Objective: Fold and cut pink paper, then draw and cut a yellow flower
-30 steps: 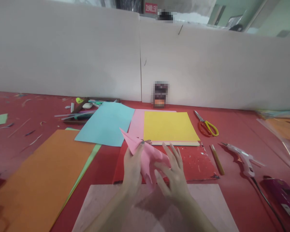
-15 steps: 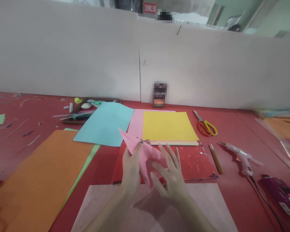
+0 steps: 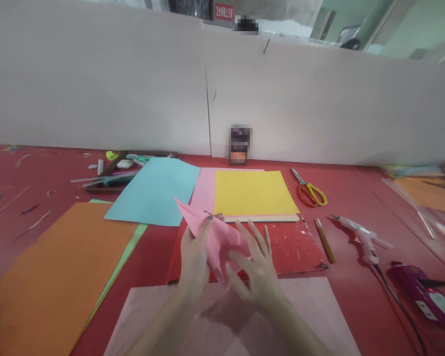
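A folded pink paper (image 3: 211, 232) is lifted just above the red mat (image 3: 292, 247), one pointed corner sticking up to the left. My left hand (image 3: 193, 257) grips its left side, thumb on top. The fingers of my right hand (image 3: 257, 262) are spread and press against the paper's right side, pinching its lower edge with the thumb. A pale pink sheet (image 3: 311, 316) lies under my forearms.
Yellow sheet (image 3: 254, 193) on a pink one, blue sheet (image 3: 155, 190) and orange sheet (image 3: 52, 277) lie around. Scissors (image 3: 307, 188), a glue stick (image 3: 324, 240), a glue gun (image 3: 359, 237) and a purple box (image 3: 424, 294) sit to the right. A tray of pens (image 3: 114, 170) is at back left, white boards (image 3: 207, 84) behind.
The camera view has drifted slightly right, so everything sits a little further left. My hands hold the pink paper in nearly the same grip, the right fingers shifting slightly along it.
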Motion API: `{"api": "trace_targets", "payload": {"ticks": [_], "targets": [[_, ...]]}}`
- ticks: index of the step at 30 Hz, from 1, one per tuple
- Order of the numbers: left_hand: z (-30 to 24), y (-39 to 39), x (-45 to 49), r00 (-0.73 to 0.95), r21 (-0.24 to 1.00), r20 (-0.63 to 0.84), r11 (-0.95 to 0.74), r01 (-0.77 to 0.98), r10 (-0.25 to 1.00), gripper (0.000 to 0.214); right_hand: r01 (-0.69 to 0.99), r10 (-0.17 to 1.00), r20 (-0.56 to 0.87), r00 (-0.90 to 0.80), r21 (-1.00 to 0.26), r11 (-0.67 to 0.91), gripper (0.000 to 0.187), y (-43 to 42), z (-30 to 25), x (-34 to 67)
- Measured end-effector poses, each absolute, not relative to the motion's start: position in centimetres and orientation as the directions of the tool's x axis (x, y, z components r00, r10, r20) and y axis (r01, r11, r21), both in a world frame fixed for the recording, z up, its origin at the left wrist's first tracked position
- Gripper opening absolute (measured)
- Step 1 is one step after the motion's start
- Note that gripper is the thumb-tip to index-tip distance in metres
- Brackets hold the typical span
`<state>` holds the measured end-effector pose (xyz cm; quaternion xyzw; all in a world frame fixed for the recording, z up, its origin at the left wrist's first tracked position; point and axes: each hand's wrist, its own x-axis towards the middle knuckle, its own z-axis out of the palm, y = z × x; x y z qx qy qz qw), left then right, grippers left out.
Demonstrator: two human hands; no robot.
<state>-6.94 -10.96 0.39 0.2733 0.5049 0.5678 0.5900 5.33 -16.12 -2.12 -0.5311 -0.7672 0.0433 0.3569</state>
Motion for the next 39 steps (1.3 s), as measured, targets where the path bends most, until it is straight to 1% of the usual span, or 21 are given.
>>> {"api": "trace_targets", "payload": {"ticks": [3,7,11,15,18,21,23,26,29,31,34,36,39], "targets": [[0.5,-11.0,-6.9,-0.154,0.895,-0.292,0.213,-0.393,0.944,0.037,0.789,0.843,0.499,-0.202,-0.426,0.442,0.029,-16.1,-2.1,5.3],[0.6,-11.1,-6.7,-0.127,0.892,-0.288,0.218,-0.396,0.949,0.04,0.779,0.838,0.507,-0.2,-0.436,0.45,0.018,-16.1,-2.0,5.3],[0.5,-11.0,-6.7,-0.142,0.897,-0.278,0.203,-0.392,0.95,0.042,0.775,0.837,0.501,-0.221,-0.43,0.462,0.028,-16.2,-1.9,5.4],[0.5,-11.0,-6.7,-0.132,0.89,-0.281,0.207,-0.406,0.951,0.036,0.76,0.826,0.529,-0.194,-0.451,0.468,0.018,-16.1,-1.9,5.4],[0.6,-11.1,-6.7,-0.136,0.894,-0.283,0.209,-0.396,0.95,0.033,0.762,0.836,0.517,-0.184,-0.462,0.453,0.018,-16.1,-2.0,5.3],[0.8,-11.1,-6.7,-0.151,0.897,-0.274,0.195,-0.397,0.95,0.035,0.765,0.843,0.498,-0.206,-0.454,0.456,0.024,-16.0,-2.0,5.3],[0.9,-11.0,-6.6,-0.151,0.892,-0.284,0.203,-0.405,0.947,0.036,0.764,0.844,0.495,-0.207,-0.457,0.455,0.023,-16.1,-2.0,5.4],[1.0,-10.7,-6.7,-0.162,0.878,-0.325,0.234,-0.417,0.932,0.037,0.745,0.817,0.557,-0.149,-0.481,0.463,0.02,-16.3,-2.2,5.8],[1.0,-10.5,-6.8,-0.178,0.874,-0.336,0.235,-0.426,0.925,0.037,0.715,0.756,0.65,-0.07,-0.496,0.493,0.027,-16.7,-2.4,6.3],[1.0,-10.4,-6.8,-0.166,0.873,-0.332,0.236,-0.426,0.928,0.036,0.708,0.725,0.686,-0.065,-0.48,0.518,0.033,-16.9,-2.4,6.4],[0.9,-10.5,-6.8,-0.138,0.873,-0.326,0.242,-0.424,0.935,0.037,0.738,0.749,0.653,-0.113,-0.45,0.504,0.036,-16.8,-2.3,6.3],[1.0,-10.7,-6.7,-0.121,0.873,-0.325,0.248,-0.421,0.938,0.038,0.762,0.786,0.606,-0.123,-0.449,0.466,0.033,-16.6,-2.2,6.2],[1.1,-10.8,-6.8,-0.114,0.871,-0.338,0.265,-0.413,0.934,0.038,0.768,0.798,0.595,-0.091,-0.469,0.437,0.027,-16.4,-2.3,6.0]]}}
